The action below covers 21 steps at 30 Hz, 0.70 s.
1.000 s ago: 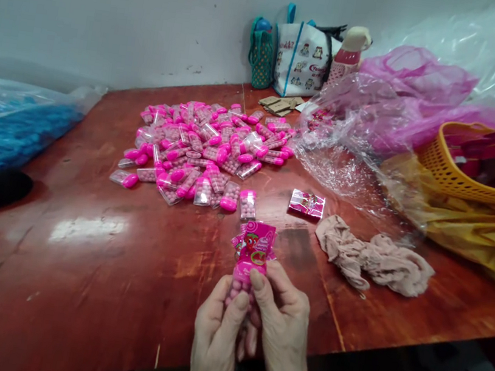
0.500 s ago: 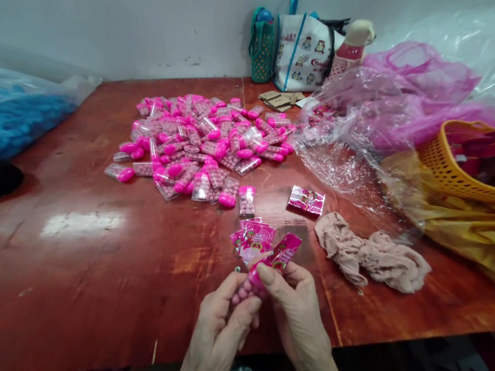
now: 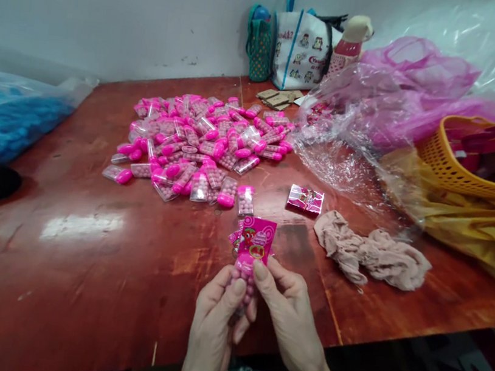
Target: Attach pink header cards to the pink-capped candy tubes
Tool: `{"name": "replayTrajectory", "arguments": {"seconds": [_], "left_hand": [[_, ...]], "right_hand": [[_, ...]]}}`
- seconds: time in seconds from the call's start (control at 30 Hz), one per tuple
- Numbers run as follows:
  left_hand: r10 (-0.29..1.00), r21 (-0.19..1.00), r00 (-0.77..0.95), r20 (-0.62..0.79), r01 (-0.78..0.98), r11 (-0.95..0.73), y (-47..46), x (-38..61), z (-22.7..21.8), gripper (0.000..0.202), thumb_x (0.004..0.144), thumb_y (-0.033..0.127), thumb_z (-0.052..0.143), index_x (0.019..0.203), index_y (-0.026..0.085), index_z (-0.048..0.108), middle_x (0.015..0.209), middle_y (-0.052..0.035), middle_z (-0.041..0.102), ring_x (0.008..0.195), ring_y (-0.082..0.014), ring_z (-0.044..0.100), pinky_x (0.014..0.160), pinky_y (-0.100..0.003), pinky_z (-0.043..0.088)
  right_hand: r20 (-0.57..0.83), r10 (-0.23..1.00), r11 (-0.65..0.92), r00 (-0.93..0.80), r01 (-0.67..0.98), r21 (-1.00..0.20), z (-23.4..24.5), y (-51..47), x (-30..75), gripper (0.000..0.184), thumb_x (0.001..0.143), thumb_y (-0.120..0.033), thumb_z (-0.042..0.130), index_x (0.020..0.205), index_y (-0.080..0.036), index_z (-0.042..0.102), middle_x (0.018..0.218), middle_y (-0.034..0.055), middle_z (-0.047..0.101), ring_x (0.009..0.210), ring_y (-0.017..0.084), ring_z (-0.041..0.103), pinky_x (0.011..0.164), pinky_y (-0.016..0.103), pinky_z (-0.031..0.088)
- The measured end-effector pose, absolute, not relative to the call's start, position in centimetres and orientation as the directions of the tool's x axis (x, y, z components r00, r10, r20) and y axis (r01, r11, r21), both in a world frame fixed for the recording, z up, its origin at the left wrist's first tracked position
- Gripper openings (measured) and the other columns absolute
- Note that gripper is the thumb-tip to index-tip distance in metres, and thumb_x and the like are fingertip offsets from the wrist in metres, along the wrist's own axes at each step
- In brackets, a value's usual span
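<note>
Between my hands, close to the table's front edge, is a small clear candy container [image 3: 242, 278] filled with round pink candies. My left hand [image 3: 215, 322] is closed around its lower part. My right hand [image 3: 288, 305] pinches a printed pink label [image 3: 257, 239] at its lower right corner, where it meets the container's pink cap. The label stands upright over the cap, partly covering it. More pink labels [image 3: 235, 239] lie on the table just behind, mostly hidden. One candy container [image 3: 245, 200] stands apart, in front of a large pile of similar containers [image 3: 202, 142].
A stack of pink labels [image 3: 305, 200] and a crumpled beige cloth [image 3: 371, 252] lie to the right. Beyond are clear and pink plastic bags [image 3: 353, 120] and a yellow basket [image 3: 451, 159]. A bag of blue items [image 3: 8, 121] sits left; a white tote bag [image 3: 296, 51] stands by the wall.
My right hand has brought the label left and turned it from a slant to upright over the container's cap. The container has tipped more upright in my left hand.
</note>
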<state>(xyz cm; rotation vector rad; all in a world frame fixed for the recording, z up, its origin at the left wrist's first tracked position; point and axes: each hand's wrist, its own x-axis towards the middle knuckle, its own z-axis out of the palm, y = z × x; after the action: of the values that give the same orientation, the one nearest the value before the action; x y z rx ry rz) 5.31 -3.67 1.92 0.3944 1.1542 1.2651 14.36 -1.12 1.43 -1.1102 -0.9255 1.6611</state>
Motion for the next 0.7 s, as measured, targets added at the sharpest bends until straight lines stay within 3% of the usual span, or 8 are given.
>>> {"name": "replayTrajectory", "arguments": {"seconds": [0.1,0.23,0.33,0.5,0.63,0.7], "left_hand": [[0.87,0.762,-0.153,-0.469,-0.568,0.311,-3.8,5.7,2.0,0.013,0.076,0.027,0.062,0.076,0.014,0.06,0.058,0.0025,0.047,0.046,-0.0042,0.039,0.033,-0.009,0.027],[0.857,0.739,-0.197,-0.477,-0.618,0.269,-4.1,6.3,2.2,0.012,0.077,0.026,0.061,0.074,0.015,0.058,0.055,0.0053,0.044,0.04,-0.001,0.03,0.032,-0.009,0.025],[0.863,0.733,-0.184,-0.471,-0.625,0.267,-3.7,6.3,2.2,0.013,0.078,0.026,0.06,0.074,0.014,0.058,0.055,0.0056,0.043,0.038,-0.0003,0.027,0.032,-0.009,0.024],[0.867,0.717,-0.06,-0.495,-0.591,0.369,-3.3,6.0,2.1,0.015,0.079,0.026,0.059,0.072,0.013,0.057,0.056,0.0031,0.046,0.041,-0.0017,0.033,0.031,-0.008,0.02],[0.851,0.7,-0.057,-0.522,-0.599,0.389,-3.7,6.9,2.1,0.017,0.076,0.027,0.062,0.085,0.013,0.061,0.056,0.0035,0.046,0.041,-0.0019,0.034,0.033,-0.009,0.021],[0.838,0.701,-0.116,-0.533,-0.615,0.361,-3.9,7.4,2.2,0.02,0.075,0.028,0.063,0.09,0.014,0.062,0.056,0.0037,0.047,0.041,-0.0016,0.034,0.034,-0.009,0.023]], "right_hand": [[-0.194,0.976,-0.209,-0.095,-0.184,-0.96,1.6,-1.4,14.0,0.026,0.086,-0.034,0.051,0.077,-0.017,0.067,0.069,0.0009,0.058,0.066,0.013,0.056,0.058,0.022,0.048],[-0.052,0.995,-0.046,0.084,-0.063,-0.997,1.2,-2.4,12.8,0.02,0.086,-0.028,0.05,0.09,-0.02,0.068,0.088,0.0043,0.061,0.085,0.017,0.057,0.075,0.027,0.047],[-0.056,0.994,-0.048,0.094,-0.083,-0.995,0.7,-2.4,12.6,0.02,0.085,-0.03,0.052,0.095,-0.021,0.067,0.096,0.0053,0.063,0.091,0.019,0.056,0.082,0.029,0.046],[-0.28,0.956,-0.292,-0.087,-0.353,-0.889,0.6,-0.8,14.2,0.043,0.087,-0.048,0.041,0.092,-0.015,0.067,0.072,0.0042,0.065,0.06,0.013,0.058,0.056,0.022,0.049],[-0.361,0.918,-0.397,-0.165,-0.384,-0.834,1.8,-0.4,14.6,0.043,0.085,-0.049,0.045,0.09,-0.013,0.069,0.05,-0.0017,0.057,0.034,0.006,0.043,0.034,0.016,0.038],[-0.37,0.919,-0.393,-0.134,-0.371,-0.841,2.5,-0.6,14.3,0.044,0.087,-0.048,0.042,0.088,-0.013,0.07,0.047,-0.0024,0.055,0.031,0.005,0.039,0.034,0.016,0.038]]}}
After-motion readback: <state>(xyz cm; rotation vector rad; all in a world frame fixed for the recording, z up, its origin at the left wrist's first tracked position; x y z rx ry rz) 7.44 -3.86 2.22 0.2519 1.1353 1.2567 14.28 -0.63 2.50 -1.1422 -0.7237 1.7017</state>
